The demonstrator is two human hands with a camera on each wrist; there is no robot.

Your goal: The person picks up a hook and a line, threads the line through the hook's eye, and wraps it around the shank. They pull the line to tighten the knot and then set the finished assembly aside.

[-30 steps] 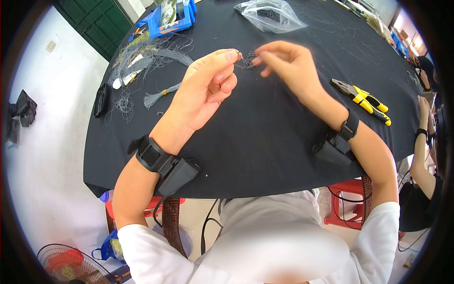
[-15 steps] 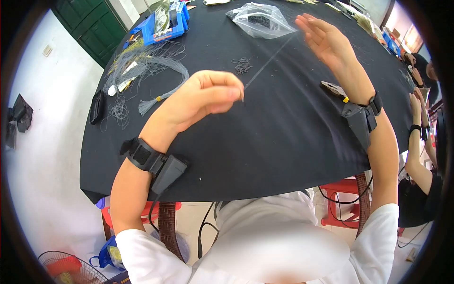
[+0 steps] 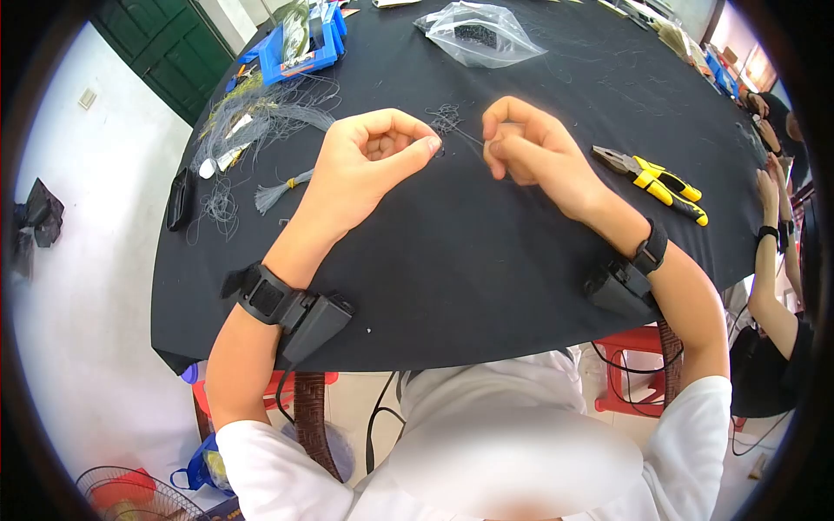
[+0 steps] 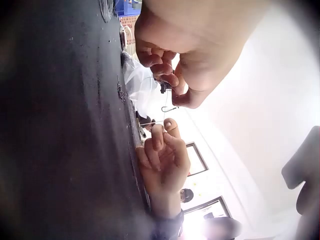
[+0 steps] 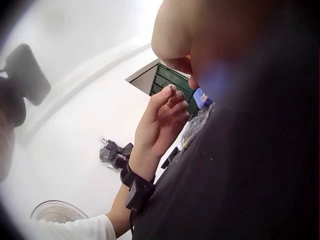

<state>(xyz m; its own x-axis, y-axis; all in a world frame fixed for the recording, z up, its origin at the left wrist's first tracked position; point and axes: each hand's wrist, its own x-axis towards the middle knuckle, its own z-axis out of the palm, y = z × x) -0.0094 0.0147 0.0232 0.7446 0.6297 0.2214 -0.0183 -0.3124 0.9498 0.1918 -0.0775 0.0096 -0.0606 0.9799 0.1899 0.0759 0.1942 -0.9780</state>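
Note:
In the head view my left hand (image 3: 373, 161) pinches a small dark fish hook (image 4: 170, 109) between thumb and forefinger; its bend sticks out below the thumb in the left wrist view. Across from it, my right hand (image 3: 539, 152) has its fingers curled and pinches a thin, clear fishing line (image 3: 470, 138). That line stretches between the two hands in the left wrist view. Just beyond the fingertips, a small heap of dark hooks (image 3: 446, 117) lies on the black cloth. The right wrist view shows the left hand's fingertips together, the right hand's fingers mostly hidden.
Yellow-and-black pliers (image 3: 651, 182) lie to the right. Leftward are a tied bundle of line (image 3: 276, 196), loose tangled line (image 3: 261, 122) and a black case (image 3: 180, 199). Behind stand a blue box (image 3: 306, 65) and a clear plastic bag (image 3: 479, 39). Another person's arms (image 3: 769, 208) are at far right.
My right hand swung out to the upper right, drawing the line long, then came back close to the left hand with fingers curled. The left hand dipped and rose slightly, still pinching.

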